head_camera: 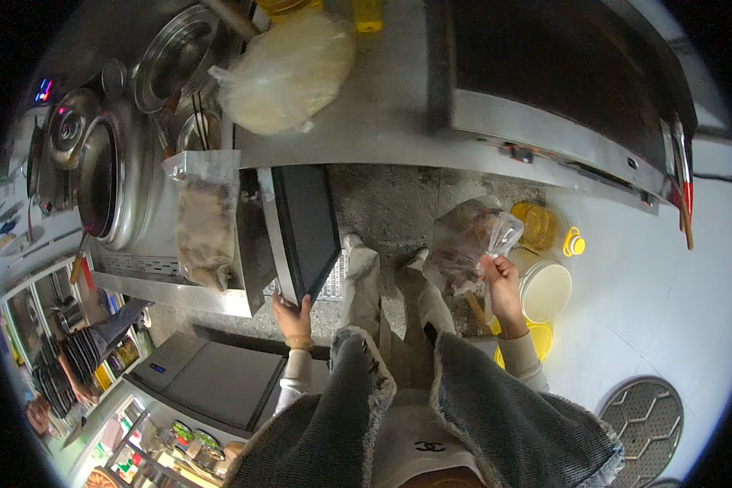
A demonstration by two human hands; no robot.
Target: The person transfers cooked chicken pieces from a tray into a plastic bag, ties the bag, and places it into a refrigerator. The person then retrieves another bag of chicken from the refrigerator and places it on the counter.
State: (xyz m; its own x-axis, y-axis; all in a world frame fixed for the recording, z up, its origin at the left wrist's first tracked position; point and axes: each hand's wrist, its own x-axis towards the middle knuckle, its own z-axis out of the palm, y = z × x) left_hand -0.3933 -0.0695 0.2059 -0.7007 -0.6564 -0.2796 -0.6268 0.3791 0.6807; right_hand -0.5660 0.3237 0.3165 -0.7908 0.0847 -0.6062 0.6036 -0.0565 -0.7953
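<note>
My right hand (501, 290) grips the gathered neck of a clear plastic bag (463, 241), which hangs over the floor with dark reddish-brown contents. My left hand (293, 318) holds the free edge of a swung-out cabinet door (308, 226), its inner face dark and its rim black. This door belongs to the steel counter on my left; the inside of the cabinet is mostly hidden. On that counter's edge stands a second clear bag (206, 229) with brown contents. A knotted bag of pale yellow food (293, 70) rests on the steel worktop (366, 122) ahead.
A large steel pot (107, 183) and a steel lid (180, 58) crowd the left counter. A flat dark cooking surface (561, 67) is ahead right. Beside my right hand stand a white-lidded bucket (546, 293) and an oil jug (534, 226). Another person (67, 366) works at far left near a knife.
</note>
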